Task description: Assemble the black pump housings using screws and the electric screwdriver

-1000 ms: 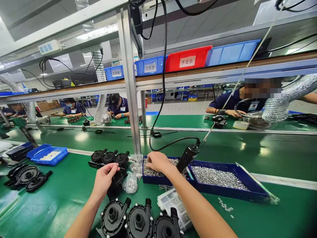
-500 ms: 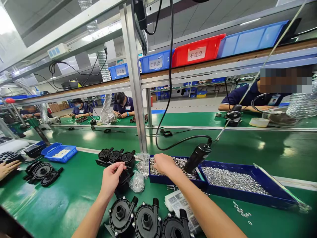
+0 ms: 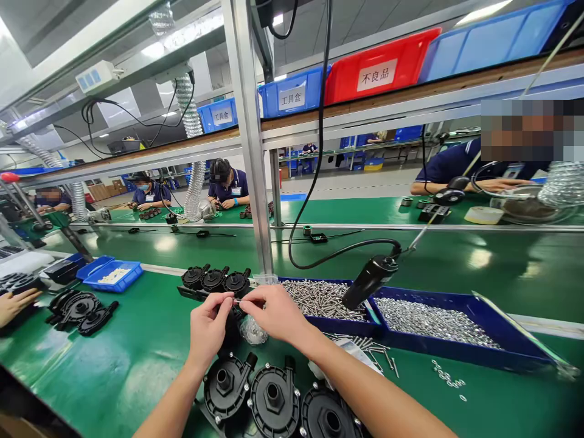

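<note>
My left hand [image 3: 210,322] and my right hand [image 3: 274,311] meet fingertip to fingertip above the bench, each closed in a pinch. Between them is a small metal piece, too small to name surely. Below them sit black round housings [image 3: 274,395] in a row, with silver fasteners at their rims. Behind the hands stands another row of black housings [image 3: 214,280]. A plastic bag [image 3: 253,330] lies just under my right hand. To the right, a blue tray holds long screws [image 3: 314,297], and a second tray holds small metal parts [image 3: 433,322].
A black electric screwdriver [image 3: 370,281] hangs over the screw tray on a cable. Loose screws [image 3: 365,344] and nuts [image 3: 449,377] lie on the green bench. A blue bin [image 3: 114,277] stands left, near another person's hand [image 3: 17,305]. Several people sit across the line.
My right hand has left the screw tray and moved left to meet my left hand. The view has shifted slightly.
</note>
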`<move>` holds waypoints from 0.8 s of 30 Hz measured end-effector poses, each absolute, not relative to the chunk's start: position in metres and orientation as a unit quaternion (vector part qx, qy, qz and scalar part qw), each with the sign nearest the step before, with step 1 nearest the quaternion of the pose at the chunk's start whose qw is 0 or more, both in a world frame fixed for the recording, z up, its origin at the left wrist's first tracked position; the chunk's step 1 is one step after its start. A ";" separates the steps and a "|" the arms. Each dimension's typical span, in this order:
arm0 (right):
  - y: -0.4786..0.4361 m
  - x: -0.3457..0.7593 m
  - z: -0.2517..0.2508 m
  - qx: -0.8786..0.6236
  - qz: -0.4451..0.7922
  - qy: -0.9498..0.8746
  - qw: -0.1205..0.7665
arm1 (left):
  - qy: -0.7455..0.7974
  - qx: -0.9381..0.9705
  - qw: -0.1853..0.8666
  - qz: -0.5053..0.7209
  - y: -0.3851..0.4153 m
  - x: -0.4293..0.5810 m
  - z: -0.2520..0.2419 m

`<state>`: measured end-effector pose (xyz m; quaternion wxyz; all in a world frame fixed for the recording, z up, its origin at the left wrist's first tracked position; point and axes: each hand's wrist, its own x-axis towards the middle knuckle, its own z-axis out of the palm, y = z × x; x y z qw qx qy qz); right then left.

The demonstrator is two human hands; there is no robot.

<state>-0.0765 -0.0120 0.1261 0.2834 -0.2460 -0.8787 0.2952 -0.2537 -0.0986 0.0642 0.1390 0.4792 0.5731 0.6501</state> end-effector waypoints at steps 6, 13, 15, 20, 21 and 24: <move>-0.011 -0.078 0.121 -0.240 0.334 -0.853 0.321 | 0.561 0.510 0.115 0.642 -0.100 -0.249 0.069; -0.017 -0.080 0.122 -0.261 0.340 -0.845 0.318 | 0.550 0.584 -0.023 0.596 -0.106 -0.245 0.076; -0.019 -0.080 0.122 -0.263 0.347 -0.842 0.317 | 0.548 0.582 -0.024 0.600 -0.105 -0.245 0.074; -0.019 -0.080 0.124 -0.263 0.371 -0.831 0.321 | 0.539 0.597 -0.050 0.592 -0.104 -0.248 0.072; -0.018 -0.080 0.124 -0.261 0.378 -0.828 0.322 | 0.532 0.610 -0.070 0.583 -0.104 -0.248 0.074; -0.015 -0.081 0.121 -0.248 0.413 -0.816 0.319 | 0.492 0.664 -0.134 0.547 -0.105 -0.252 0.079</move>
